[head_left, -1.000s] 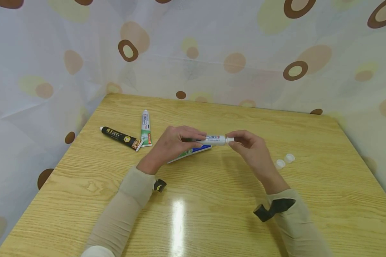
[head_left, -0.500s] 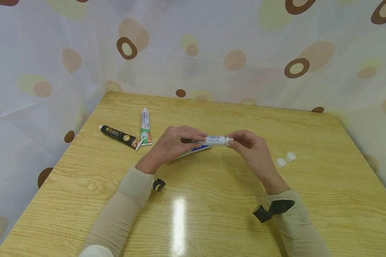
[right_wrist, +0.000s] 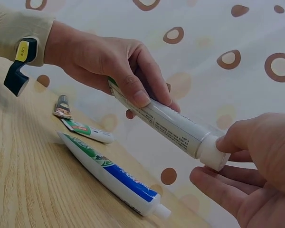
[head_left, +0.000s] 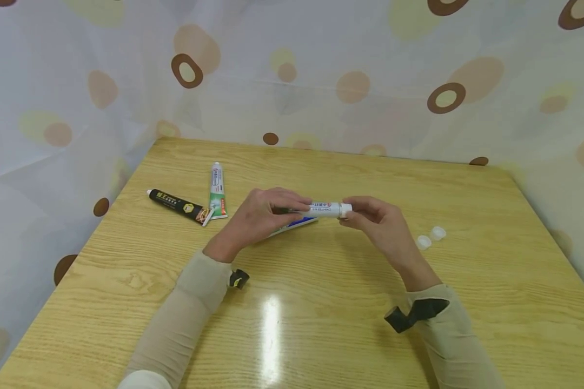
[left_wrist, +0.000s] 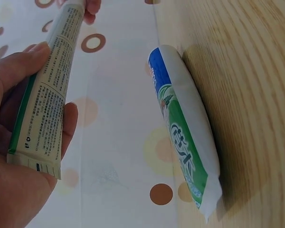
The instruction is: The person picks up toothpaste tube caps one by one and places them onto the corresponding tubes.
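A white toothpaste tube [right_wrist: 173,127] is held level above the table, its crimped end in my left hand [head_left: 267,213]. The left thumb lies on one face of the tube and the fingers wrap the other, as the left wrist view shows. At the tube's other end, my right hand [head_left: 382,224] pinches the white cap [right_wrist: 213,153] between thumb and fingers. The cap sits right against the tube's shoulder. Beneath the left hand lies a green, blue and white toothpaste tube [left_wrist: 185,128], its uncapped nozzle [right_wrist: 162,212] showing in the right wrist view.
A black toothpaste tube [head_left: 177,206] and a white and green one [head_left: 217,186] lie on the left of the wooden table [head_left: 321,324], their ends overlapping. Two loose white caps [head_left: 423,241] rest to the right of my right hand. A patterned curtain [head_left: 321,70] surrounds the table.
The cap, a little off the tube's end with a gap showing one second ago, now sits against it. Both hands keep their grip; the view has shifted slightly.
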`<state>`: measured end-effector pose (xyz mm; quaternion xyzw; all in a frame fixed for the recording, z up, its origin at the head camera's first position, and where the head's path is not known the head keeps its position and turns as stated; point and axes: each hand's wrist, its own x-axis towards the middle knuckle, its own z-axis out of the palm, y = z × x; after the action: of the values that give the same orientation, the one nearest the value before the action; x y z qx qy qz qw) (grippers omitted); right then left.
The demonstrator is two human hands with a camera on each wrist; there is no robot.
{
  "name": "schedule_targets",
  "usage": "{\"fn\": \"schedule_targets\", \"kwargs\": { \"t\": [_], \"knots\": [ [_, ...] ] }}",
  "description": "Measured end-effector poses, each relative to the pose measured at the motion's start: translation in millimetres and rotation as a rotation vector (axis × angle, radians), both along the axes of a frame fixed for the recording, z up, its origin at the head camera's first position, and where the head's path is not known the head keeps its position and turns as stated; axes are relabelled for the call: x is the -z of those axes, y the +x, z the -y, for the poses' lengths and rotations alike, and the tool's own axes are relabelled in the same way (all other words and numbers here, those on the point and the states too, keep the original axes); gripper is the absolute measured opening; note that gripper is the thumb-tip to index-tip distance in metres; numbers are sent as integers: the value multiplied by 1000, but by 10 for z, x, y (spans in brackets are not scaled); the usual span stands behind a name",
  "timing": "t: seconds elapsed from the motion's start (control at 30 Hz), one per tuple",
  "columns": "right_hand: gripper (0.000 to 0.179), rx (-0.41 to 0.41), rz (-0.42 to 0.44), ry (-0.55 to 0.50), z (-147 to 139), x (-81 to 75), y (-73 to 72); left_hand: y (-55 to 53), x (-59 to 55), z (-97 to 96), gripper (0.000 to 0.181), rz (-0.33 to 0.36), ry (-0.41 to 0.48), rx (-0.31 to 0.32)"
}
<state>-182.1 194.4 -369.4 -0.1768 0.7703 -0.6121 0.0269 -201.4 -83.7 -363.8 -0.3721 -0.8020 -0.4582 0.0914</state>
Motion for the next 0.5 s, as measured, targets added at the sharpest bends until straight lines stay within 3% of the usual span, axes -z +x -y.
{"fn": "schedule_targets", "kwargs": {
  "t": [0.27,0.5],
  "knots": [
    [30,99,-60,73,7,-3,-9,-2,34,-19,24,57,29,15],
    [28,94,-63,52,3,-3,-10,-6,41,-17,22,75,48,19]
  ]
}}
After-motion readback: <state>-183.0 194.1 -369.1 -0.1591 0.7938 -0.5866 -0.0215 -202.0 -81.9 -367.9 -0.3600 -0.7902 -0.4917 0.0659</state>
